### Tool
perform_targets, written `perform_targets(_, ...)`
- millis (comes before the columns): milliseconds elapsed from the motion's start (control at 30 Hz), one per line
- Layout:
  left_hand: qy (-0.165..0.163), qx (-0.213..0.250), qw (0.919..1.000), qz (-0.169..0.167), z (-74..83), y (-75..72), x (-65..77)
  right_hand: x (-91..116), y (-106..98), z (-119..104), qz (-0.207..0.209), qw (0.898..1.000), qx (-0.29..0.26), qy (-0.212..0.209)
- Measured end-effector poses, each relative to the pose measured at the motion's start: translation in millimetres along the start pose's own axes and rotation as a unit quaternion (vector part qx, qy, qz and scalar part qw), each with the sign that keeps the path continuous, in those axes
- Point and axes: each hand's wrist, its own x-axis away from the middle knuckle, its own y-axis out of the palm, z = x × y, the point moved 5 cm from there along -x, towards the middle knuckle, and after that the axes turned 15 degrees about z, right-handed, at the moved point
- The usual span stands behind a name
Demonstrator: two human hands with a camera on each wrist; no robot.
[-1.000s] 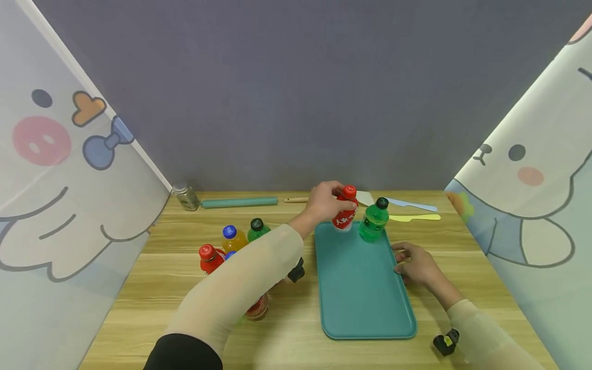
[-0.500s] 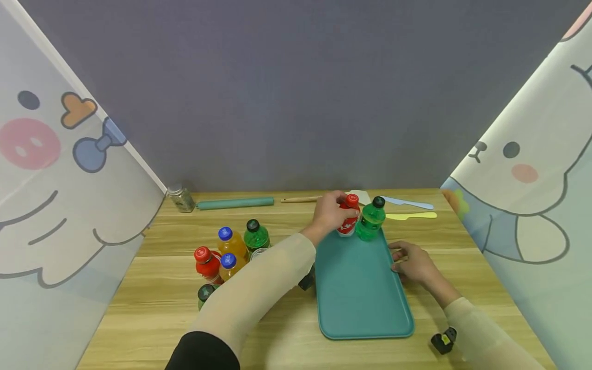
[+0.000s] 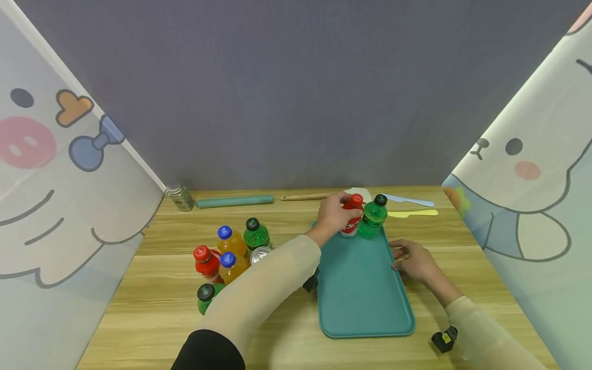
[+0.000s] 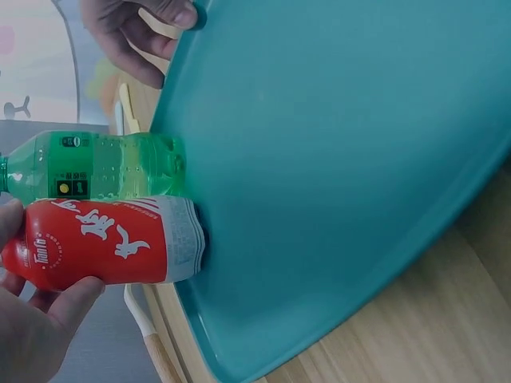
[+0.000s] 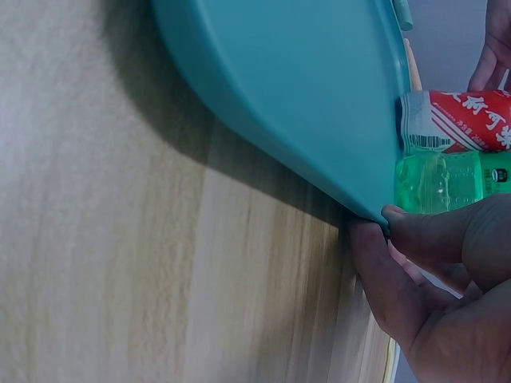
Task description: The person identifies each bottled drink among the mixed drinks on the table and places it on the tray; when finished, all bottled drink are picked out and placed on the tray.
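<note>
My left hand (image 3: 333,215) grips a red plastic bottle (image 4: 108,243) by its upper part. The bottle stands upright at the far end of the teal tray (image 3: 365,290). Right beside it, a green bottle (image 3: 373,220) with a black cap stands on the same end of the tray; in the left wrist view the two appear to touch. My right hand (image 3: 413,262) is at the tray's right edge. In the right wrist view its thumb and index finger pinch the rim.
Left of the tray stand several bottles, including a red one (image 3: 207,262), orange ones (image 3: 233,242) and green ones (image 3: 256,236), plus a can (image 3: 260,254). Behind lie a teal rod (image 3: 235,202), a spatula (image 3: 305,197), a blue knife (image 3: 409,200), a yellow knife (image 3: 413,213) and a glass jar (image 3: 181,198).
The red bottle in my left hand has come down and rightward, closing the gap to the green bottle. My right hand stays at the tray edge.
</note>
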Motion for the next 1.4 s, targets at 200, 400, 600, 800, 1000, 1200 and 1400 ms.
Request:
perform_targets(200, 0.002, 0.0, 1.0, 0.005, 1.1, 3.7, 1.6, 1, 0, -1, 0.001, 1.0, 0.002, 0.0)
perform_targets(400, 0.007, 0.001, 0.9999, 0.011, 1.5, 3.9, 5.8, 3, 1, -4, -0.003, 1.0, 0.006, -0.002)
perform_targets(600, 0.005, 0.003, 1.0, 0.006, 0.6, 2.1, 8.8, 3, 2, -5, 0.0, 1.0, 0.01, -0.01)
perform_targets(800, 0.0, -0.004, 0.9998, -0.021, 0.1, 0.7, 10.5, 3, 4, -5, 0.002, 1.0, 0.013, -0.009)
perform_targets(1000, 0.003, -0.02, 0.9979, -0.062, 5.8, -6.4, 10.8, 2, 3, -6, -0.001, 1.0, 0.013, -0.012)
perform_targets(1200, 0.002, -0.031, 0.9945, -0.1, 13.2, -12.2, 13.0, 2, 1, -5, -0.001, 1.0, 0.016, -0.011)
perform_targets(1400, -0.01, -0.037, 0.9916, -0.124, 19.6, -17.8, 19.0, 2, 0, -2, 0.005, 1.0, 0.024, -0.007)
